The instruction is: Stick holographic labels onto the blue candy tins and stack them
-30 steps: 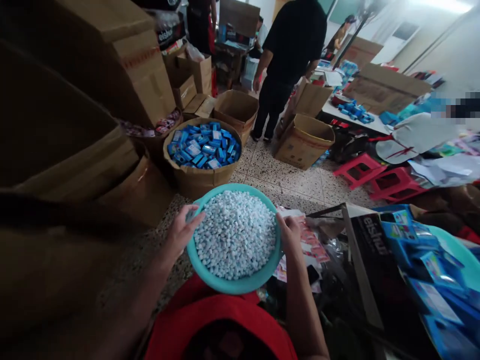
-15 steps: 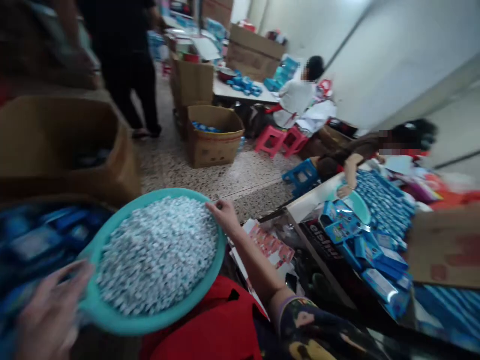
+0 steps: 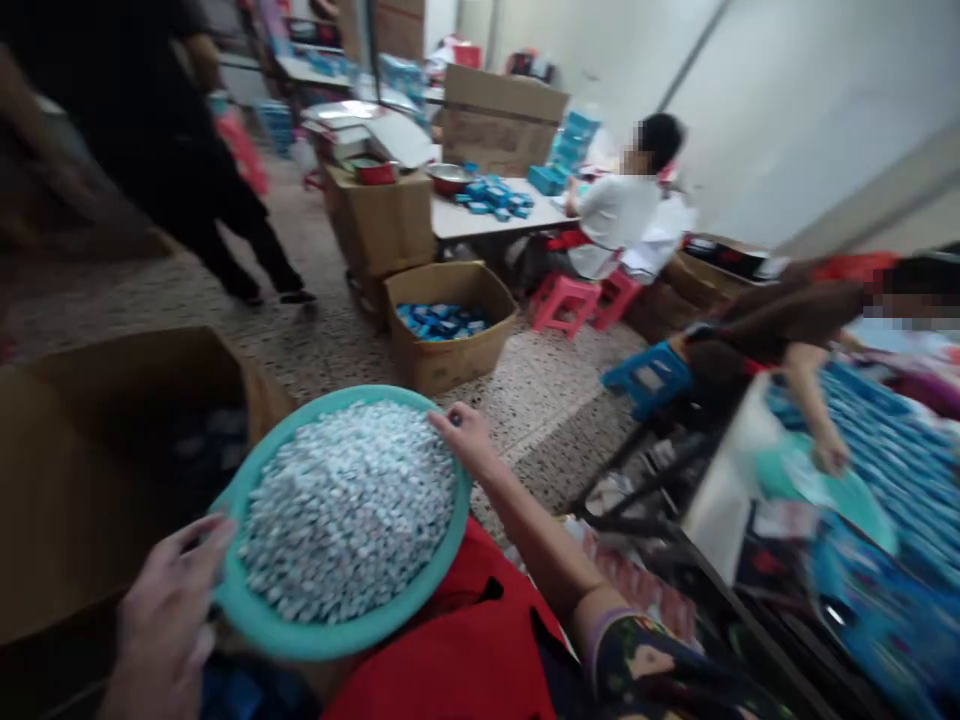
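Observation:
Between my hands is a round turquoise plastic basin (image 3: 322, 640), heaped with small whitish pieces (image 3: 352, 510) too small to name. My left hand (image 3: 169, 600) grips its rim at the lower left, the fingers bent around the edge. On the far right side of the rim, my right hand (image 3: 465, 438) is closed, thumb toward the inside. The basin is held in front of my body, above a red cloth (image 3: 465, 640) over my lap or waist. Its underside is hidden.
A large cardboard box (image 3: 135, 390) stands at left; a smaller box (image 3: 450, 365) with blue packets is ahead on the speckled floor. At right, a co-worker's hand (image 3: 831, 450) reaches into another turquoise basin (image 3: 874, 505). A person in black (image 3: 142, 150) stands at far left, near pink stools (image 3: 566, 300).
The view has shifted forward past the blue packets at left, and the right-hand table now appears closer. The basin stays in both my hands. The standing person appears farther left.

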The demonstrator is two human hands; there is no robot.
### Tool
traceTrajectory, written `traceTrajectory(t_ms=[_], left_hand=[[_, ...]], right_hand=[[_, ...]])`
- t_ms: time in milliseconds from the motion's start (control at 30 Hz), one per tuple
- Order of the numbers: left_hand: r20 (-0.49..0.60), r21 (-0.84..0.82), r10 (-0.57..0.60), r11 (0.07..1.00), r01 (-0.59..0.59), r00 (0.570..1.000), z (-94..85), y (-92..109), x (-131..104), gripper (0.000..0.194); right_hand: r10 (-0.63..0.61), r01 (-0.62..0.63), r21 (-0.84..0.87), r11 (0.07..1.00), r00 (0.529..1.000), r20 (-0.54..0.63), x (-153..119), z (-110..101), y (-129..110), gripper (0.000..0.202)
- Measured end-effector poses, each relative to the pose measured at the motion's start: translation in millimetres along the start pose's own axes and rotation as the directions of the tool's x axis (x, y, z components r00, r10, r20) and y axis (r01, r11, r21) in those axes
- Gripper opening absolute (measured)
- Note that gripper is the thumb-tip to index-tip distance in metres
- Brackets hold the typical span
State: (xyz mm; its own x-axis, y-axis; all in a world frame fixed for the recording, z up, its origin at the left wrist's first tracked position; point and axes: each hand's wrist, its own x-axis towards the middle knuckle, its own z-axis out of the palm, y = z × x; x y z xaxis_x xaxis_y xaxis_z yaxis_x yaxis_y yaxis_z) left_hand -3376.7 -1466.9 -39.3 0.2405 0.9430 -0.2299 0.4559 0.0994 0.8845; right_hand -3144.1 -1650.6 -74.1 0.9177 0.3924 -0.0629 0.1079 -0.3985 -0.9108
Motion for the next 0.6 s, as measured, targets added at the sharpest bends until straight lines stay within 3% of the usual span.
traceTrajectory(t_ms=[100, 233, 433, 600], left_hand=[[-0.045, -0.177, -0.092, 0.981, 0.083, 0.995, 20.0, 18.0, 58.0, 0.053], [-0.078, -0.226, -0.141, 0.967, 0.121, 0.987, 45.7, 44.1, 139.9, 0.057], [-0.17, -0.263, -0.239, 0.946, 0.19, 0.956, 55.5, 86.9, 240.2, 0.056], [-0.217, -0.294, -0.273, 0.934, 0.204, 0.937, 60.4, 114.0, 351.3, 0.063]], right_hand=[[-0.014, 0.014, 0.001, 1.0, 0.999, 0.029, 65.2, 16.3, -13.4, 0.04], [-0.038, 0.04, -0.01, 0.999, 0.991, 0.124, 158.4, 67.2, -38.9, 0.043], [-0.092, 0.106, -0.038, 0.994, 0.961, 0.262, 283.2, 149.2, -95.6, 0.043], [-0.121, 0.142, -0.041, 0.989, 0.938, 0.324, 380.1, 227.5, -135.1, 0.036]])
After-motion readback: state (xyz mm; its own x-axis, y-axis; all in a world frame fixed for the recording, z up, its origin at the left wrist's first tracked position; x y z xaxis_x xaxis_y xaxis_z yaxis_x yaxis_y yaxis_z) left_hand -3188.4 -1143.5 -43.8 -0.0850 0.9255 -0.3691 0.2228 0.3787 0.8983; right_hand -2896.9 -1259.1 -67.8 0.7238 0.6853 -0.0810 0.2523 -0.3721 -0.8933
